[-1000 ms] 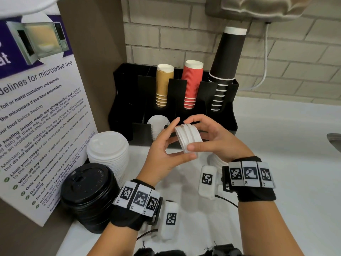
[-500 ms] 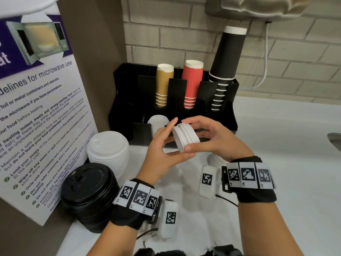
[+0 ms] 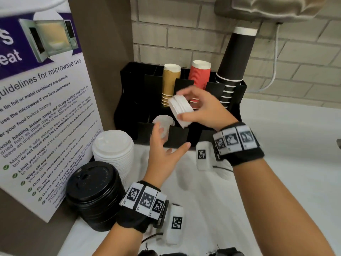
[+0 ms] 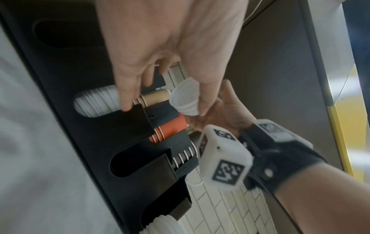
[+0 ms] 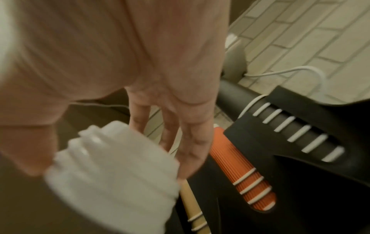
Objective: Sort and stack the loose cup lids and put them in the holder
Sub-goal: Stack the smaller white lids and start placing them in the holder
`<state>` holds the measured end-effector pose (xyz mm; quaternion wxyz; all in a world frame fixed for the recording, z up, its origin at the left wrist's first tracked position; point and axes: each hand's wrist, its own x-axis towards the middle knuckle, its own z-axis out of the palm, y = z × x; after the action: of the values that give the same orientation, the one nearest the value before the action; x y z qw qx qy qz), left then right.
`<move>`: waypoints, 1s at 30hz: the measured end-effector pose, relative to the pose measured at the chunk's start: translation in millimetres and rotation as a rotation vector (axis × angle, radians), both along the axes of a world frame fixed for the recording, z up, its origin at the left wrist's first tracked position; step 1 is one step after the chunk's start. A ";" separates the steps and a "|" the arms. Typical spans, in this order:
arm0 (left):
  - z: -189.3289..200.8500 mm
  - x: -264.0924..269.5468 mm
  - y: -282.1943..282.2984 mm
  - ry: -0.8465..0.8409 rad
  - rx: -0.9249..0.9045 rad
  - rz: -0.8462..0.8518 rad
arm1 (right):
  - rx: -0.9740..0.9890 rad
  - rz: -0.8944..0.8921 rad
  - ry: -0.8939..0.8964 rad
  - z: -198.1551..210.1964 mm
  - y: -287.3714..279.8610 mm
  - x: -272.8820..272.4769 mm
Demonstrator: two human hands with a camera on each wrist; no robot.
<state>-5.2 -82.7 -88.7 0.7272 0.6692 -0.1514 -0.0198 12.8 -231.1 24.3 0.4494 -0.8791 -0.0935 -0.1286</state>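
Note:
My right hand [image 3: 185, 105] pinches a small stack of white lids [image 3: 178, 110] between thumb and fingers, tilted on edge, just above the front of the black holder [image 3: 129, 108]. The same stack [image 5: 112, 174] fills the lower left of the right wrist view, and it shows as the stack [image 4: 184, 99] in the left wrist view. My left hand [image 3: 169, 140] is open below the stack, palm up and holding nothing. Its fingers lie in front of a front slot that holds small white lids [image 3: 163, 121].
A tall stack of large white lids [image 3: 113, 148] and a stack of black lids [image 3: 94, 193] stand on the counter at left, against a microwave notice board [image 3: 42, 111]. Tan [image 3: 170, 80], red [image 3: 199, 74] and black cups [image 3: 234, 60] fill the holder's rear slots.
My left hand has let go of the lid stack and dropped lower, open. The right hand alone has carried the stack up and back toward the holder.

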 end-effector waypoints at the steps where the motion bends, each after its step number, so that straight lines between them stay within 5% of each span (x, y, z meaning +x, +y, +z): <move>1: -2.1 0.8 0.4 0.013 0.109 0.015 | -0.074 -0.034 -0.049 3.8 2.1 12.7; 5: -11.4 4.5 2.1 0.130 0.390 -0.137 | -0.480 -0.030 0.036 1.8 17.4 58.0; 10: -11.7 4.5 2.9 0.198 0.455 -0.187 | -0.786 0.037 0.194 -25.3 35.7 85.1; 30: -9.0 8.2 7.8 0.217 0.459 -0.173 | -0.840 0.065 0.193 -40.0 43.9 102.9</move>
<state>2.9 -74.9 -97.7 0.5640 0.7952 -0.1207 -0.1873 115.7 -187.2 -15.7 0.0630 -0.9902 -0.1230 0.0179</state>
